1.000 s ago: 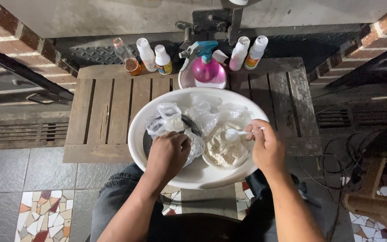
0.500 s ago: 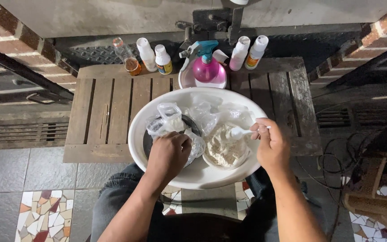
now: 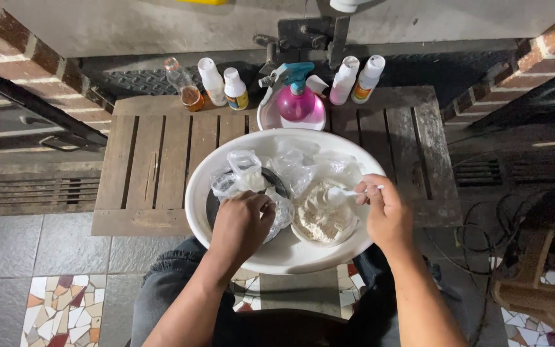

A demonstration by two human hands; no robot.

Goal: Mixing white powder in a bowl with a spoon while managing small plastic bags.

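The right hand point(image 3: 387, 215) pinches a white spoon point(image 3: 342, 193) heaped with pale powder, just over the powder bowl point(image 3: 322, 222). The left hand point(image 3: 242, 225) curls shut on a clear plastic bag point(image 3: 245, 170) over a dark bowl point(image 3: 216, 202). Lots of powder is left, and more bags lie in the big white basin point(image 3: 277, 254)

You have a single head-worn view, looking almost straight down from close above. The white basin point(image 3: 277, 250) sits mid-frame, the wooden table point(image 3: 155, 167) above it.
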